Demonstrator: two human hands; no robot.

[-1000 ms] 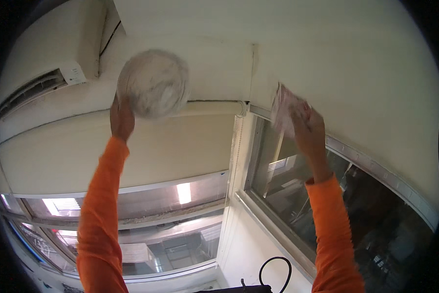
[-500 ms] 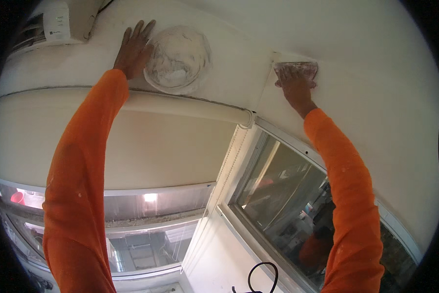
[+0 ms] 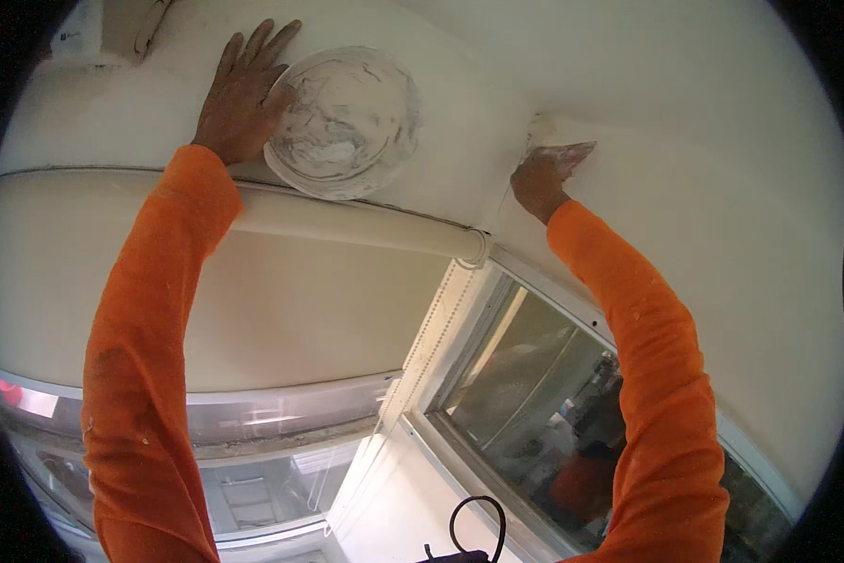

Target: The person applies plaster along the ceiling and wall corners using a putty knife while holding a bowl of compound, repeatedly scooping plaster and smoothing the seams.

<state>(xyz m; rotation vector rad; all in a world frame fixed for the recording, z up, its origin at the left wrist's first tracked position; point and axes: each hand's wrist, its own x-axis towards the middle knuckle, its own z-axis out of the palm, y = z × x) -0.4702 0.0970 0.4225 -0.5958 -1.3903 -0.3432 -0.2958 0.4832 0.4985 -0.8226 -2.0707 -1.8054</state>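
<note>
My left hand (image 3: 243,101) is raised at the upper left, four fingers spread, with its thumb lapping over the rim of a round whitish disc (image 3: 347,122). The disc looks like a shallow lid; pale paste and dark streaks smear its face. On the right, my right hand (image 3: 540,180) is closed around a wide, reddish scraper (image 3: 575,157), tilted near the corner where two walls meet. Part of the scraper is hidden by the hand. Whitish, uneven patching (image 3: 540,127) shows on the wall just above it.
A rolled-down cream blind (image 3: 319,300) with a bead chain (image 3: 431,314) hangs below the left hand. The sliding window (image 3: 525,394) lies under the right arm. A white appliance (image 3: 79,38) is at the upper left; a black cable loop (image 3: 478,502) rises from the bottom.
My right hand has shifted left and slightly down toward the corner, turning the scraper from broad to tilted. The disc looks larger, and my left hand has moved slightly left. The view has shifted.
</note>
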